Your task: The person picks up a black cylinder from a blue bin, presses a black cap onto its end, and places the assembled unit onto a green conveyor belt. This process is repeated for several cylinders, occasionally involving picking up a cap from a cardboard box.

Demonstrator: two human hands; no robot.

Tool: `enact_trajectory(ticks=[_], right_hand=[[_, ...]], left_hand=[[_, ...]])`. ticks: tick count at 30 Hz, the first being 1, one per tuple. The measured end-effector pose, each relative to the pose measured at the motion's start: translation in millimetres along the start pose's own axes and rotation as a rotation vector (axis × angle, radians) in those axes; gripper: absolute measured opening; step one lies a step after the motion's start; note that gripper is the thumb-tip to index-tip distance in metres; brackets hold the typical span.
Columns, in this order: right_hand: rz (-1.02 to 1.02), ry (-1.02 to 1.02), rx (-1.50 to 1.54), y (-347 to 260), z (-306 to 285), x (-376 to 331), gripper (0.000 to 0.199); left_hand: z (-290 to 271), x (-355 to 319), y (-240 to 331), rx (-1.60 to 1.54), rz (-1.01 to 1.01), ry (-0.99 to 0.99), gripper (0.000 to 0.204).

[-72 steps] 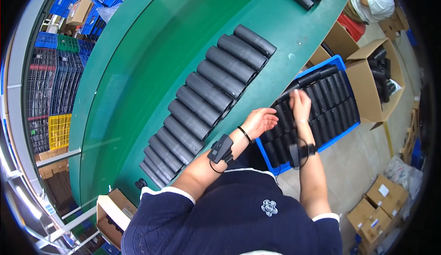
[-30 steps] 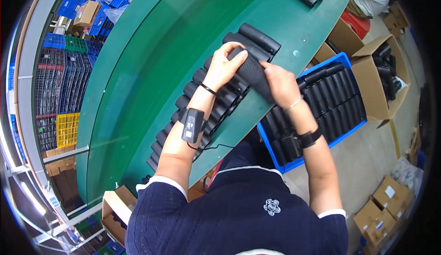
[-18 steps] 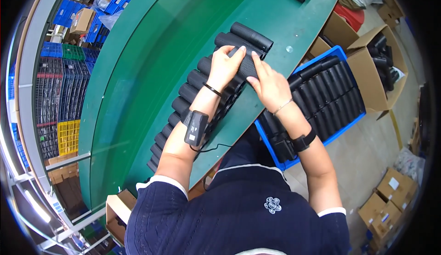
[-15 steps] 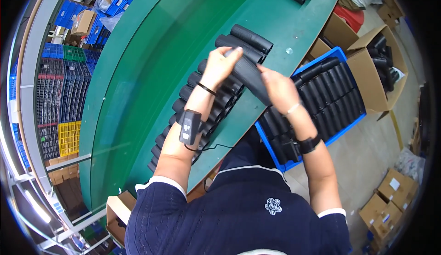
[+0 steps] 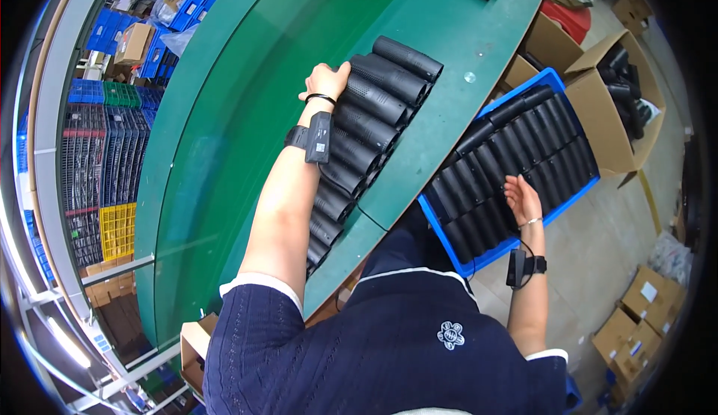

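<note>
- As the left hand (image 5: 327, 81) half-curled at the tubes (image 5: 366, 127), upper centre, its fingers' hold could not be told.
- The right hand (image 5: 523, 200), loosely curled, empty, hovered above the crate (image 5: 553, 78), right of centre.

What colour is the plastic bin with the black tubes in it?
The plastic bin is bright blue, best seen in the head view.

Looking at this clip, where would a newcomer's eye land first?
Probably on the slanting row of black perforated cylindrical tubes on the curved green table, the left hand at their left ends. Next comes the blue rectangular plastic crate to the right, packed with black tubes, the right hand over its near side.
</note>
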State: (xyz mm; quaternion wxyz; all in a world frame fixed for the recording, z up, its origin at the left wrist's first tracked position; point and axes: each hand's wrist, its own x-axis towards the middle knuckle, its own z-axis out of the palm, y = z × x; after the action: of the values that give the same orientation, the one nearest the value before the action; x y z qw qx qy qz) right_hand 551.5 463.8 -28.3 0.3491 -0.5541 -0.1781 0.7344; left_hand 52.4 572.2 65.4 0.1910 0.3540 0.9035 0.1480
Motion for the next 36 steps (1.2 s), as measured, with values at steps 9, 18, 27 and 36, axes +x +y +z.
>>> enact_trajectory(ticks=[9,18,27,36], right_hand=[[-0.245,0.846,-1.263,95,-239,32,0.040],[-0.168,0.749,-1.289,116,-174,38,0.043],[0.038,0.561,-1.670,135,-151,32,0.067],[-0.864,0.043,-1.527,-58,-24,-88,0.061]], left_hand=[[7,-13,-12,0.158,0.303,0.313,0.056],[33,-166,40,-0.455,0.841,-0.185,0.009],[116,-236,50,-0.501,0.569,-0.815,0.013],[124,-269,118,-0.317,1.419,-0.514,0.051]])
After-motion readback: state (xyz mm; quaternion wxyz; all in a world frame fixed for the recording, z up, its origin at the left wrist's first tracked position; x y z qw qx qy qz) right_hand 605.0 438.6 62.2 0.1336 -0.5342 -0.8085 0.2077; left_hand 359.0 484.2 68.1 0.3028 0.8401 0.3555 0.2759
